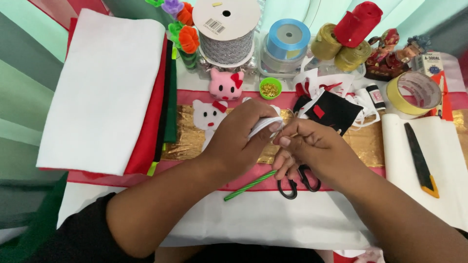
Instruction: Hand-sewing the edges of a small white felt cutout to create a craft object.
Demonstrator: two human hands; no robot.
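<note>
Near the middle of the bench (292,219): left hand (239,136) curled around a small folded piece of white felt (263,125), fingers pressed on it, thumb side up. Right hand (304,146) just beside, touching the left, fingertips pinched together at the felt's edge; whether a needle or thread sits in that pinch, impossible to tell. Under the right hand, black-handled scissors (297,182), partly hidden by the fingers, and a thin green stick (248,186) lying slantwise toward the near edge. Behind the left hand, half covered by it, a flat white felt cat face with a red bow (207,116) on a gold strip (185,136). Toward the left edge, a stack of felt sheets, white on top of red, black and green (102,87). Along the far edge, a pink plush cat head (225,85), a small green cup of gold pins (269,88), a spool of grey ribbon (226,34), a blue ribbon roll (287,39). Toward the right edge, a roll of yellow tape (412,95) and a black and yellow utility knife (420,159).
</note>
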